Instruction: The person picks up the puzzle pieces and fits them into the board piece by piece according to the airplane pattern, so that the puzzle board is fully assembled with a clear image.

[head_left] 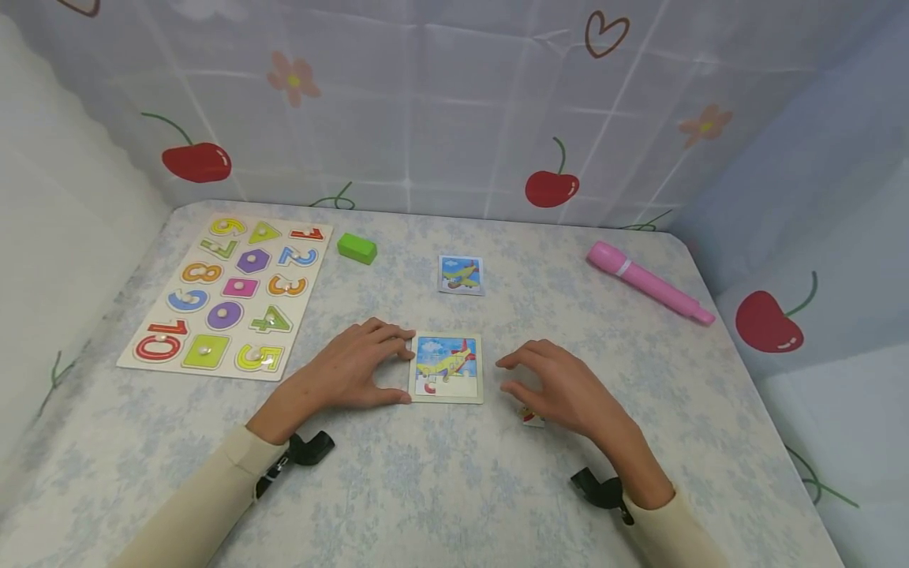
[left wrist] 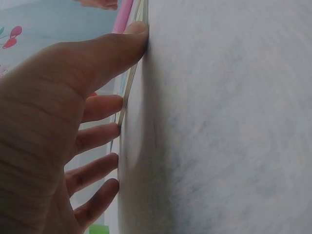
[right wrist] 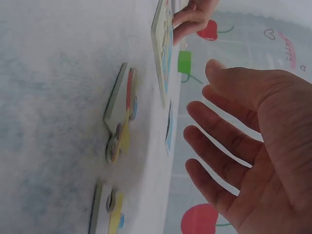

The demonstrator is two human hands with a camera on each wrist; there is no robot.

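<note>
A small jigsaw puzzle board [head_left: 454, 398] with a yellow airplane picture lies flat at the middle of the table, a white patch showing low in its picture. My left hand [head_left: 355, 367] rests along the board's left edge. In the left wrist view the thumb [left wrist: 114, 51] and fingers touch that edge without wrapping round it. My right hand [head_left: 564, 386] hovers right of the board, fingers loosely bent and holding nothing. Beneath it lies a loose puzzle piece [head_left: 531, 418], mostly hidden. The right wrist view shows two loose pieces, a nearer one [right wrist: 100, 209] and a farther one [right wrist: 117, 105].
Behind the board lies a small airplane picture card [head_left: 461, 275]. A number-and-shape peg board [head_left: 305, 300] occupies the left side, a green block [head_left: 357, 248] beside it. To the far right is a pink stick-shaped object [head_left: 649, 284]. Printed curtains [head_left: 440, 110] surround the table.
</note>
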